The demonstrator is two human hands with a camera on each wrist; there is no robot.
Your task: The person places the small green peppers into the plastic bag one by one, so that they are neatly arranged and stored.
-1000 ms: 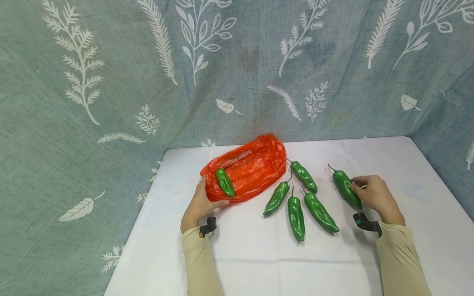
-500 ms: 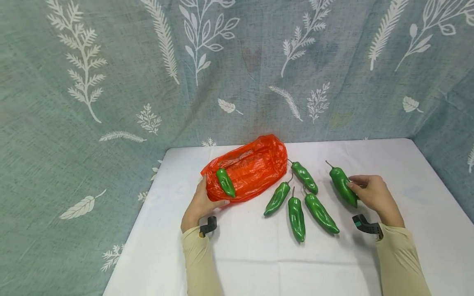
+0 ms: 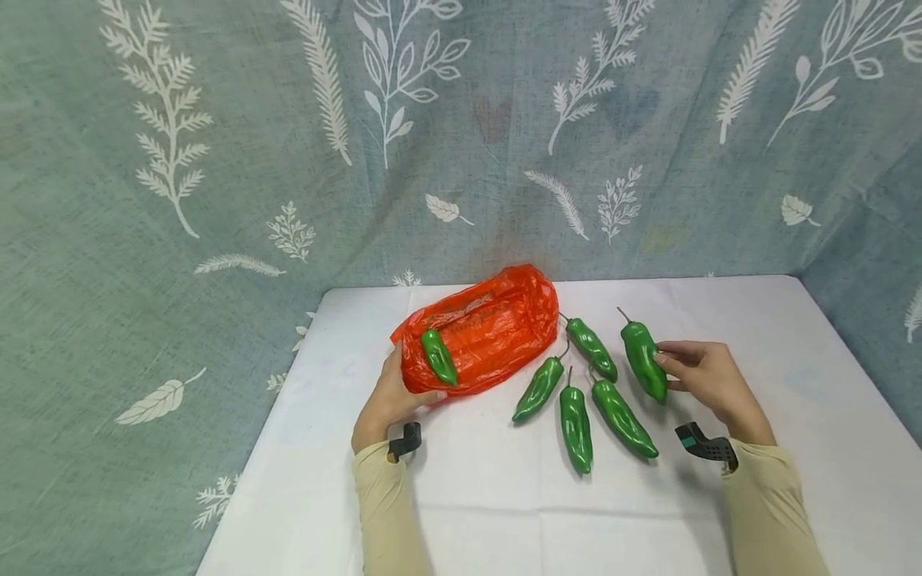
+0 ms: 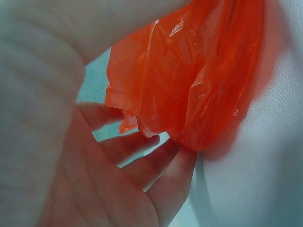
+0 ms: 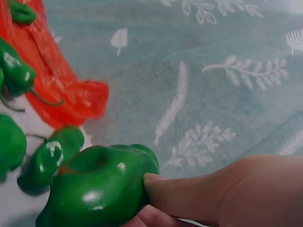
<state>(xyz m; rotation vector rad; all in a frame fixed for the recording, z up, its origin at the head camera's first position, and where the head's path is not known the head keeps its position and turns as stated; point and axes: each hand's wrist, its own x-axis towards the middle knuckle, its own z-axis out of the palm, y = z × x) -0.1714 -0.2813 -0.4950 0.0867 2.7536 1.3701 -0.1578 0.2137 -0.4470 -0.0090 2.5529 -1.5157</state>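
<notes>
My right hand point(image 3: 720, 390) pinches a green chili pepper point(image 3: 643, 360) between thumb and fingers, its stem pointing away from me. The right wrist view shows the thumb pressed against the near side of the glossy pepper point(image 5: 102, 187); it appears lifted off the table. At the left, my left hand point(image 3: 386, 404) holds the end of a red plastic bag point(image 3: 497, 328), thumb along the near edge and fingers round the outer edge. Those fingers curl against the crinkled film point(image 4: 170, 85) in the left wrist view. One green chili pepper point(image 3: 438, 357) lies inside the bag's mouth.
Several more green chili peppers lie between the hands: one by the bag's right end point(image 3: 591, 350), one left of centre point(image 3: 539, 390), one pointing toward me point(image 3: 576, 430), one slanting right point(image 3: 623, 418). White cloth point(image 3: 475, 488) covers the table; a patterned curtain point(image 3: 504, 200) hangs behind.
My right hand has carried its pepper leftward, closer to the other peppers, and seemingly raised it. The left hand and the bag have stayed in place.
</notes>
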